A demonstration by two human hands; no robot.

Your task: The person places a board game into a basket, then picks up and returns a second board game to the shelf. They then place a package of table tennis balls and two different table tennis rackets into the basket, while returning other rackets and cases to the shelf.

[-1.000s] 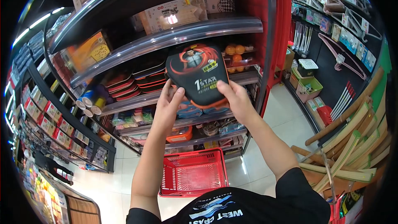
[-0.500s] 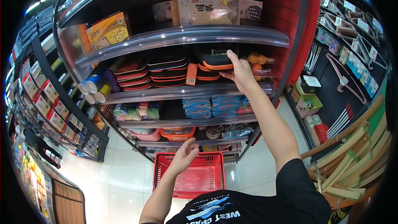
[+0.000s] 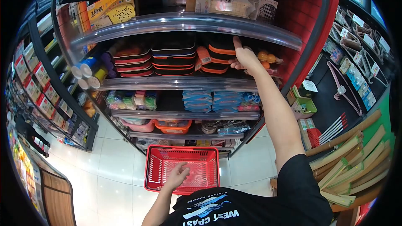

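Observation:
My right hand (image 3: pixel 248 59) reaches into the shelf at the right end of a black zip case (image 3: pixel 222 51) with orange edging. Its thumb is up at the top of the case and its fingers curl in by the lower edge. Another orange-edged case (image 3: pixel 214 68) lies below. An orange tag (image 3: pixel 204 56) stands against the left of this stack. Stacks of similar cases with red edging (image 3: pixel 133 62) and dark cases (image 3: pixel 173 58) sit to the left. My left hand (image 3: pixel 179 175) hovers over a red shopping basket (image 3: pixel 147 169), fingers loosely apart, holding nothing.
Clear plastic rails (image 3: pixel 184 24) edge the shelves. Orange balls (image 3: pixel 264 58) lie right of the cases, rolled tubes (image 3: pixel 86 70) to the left. Boxed board games (image 3: pixel 228 3) stand above, blue packs (image 3: pixel 197 100) below. Bamboo pieces (image 3: pixel 351 163) lean at right.
The view has shifted. The case at my right hand sits deeper and tilted in the shelf, and the orange tag leans more. My left hand has lowered over the basket.

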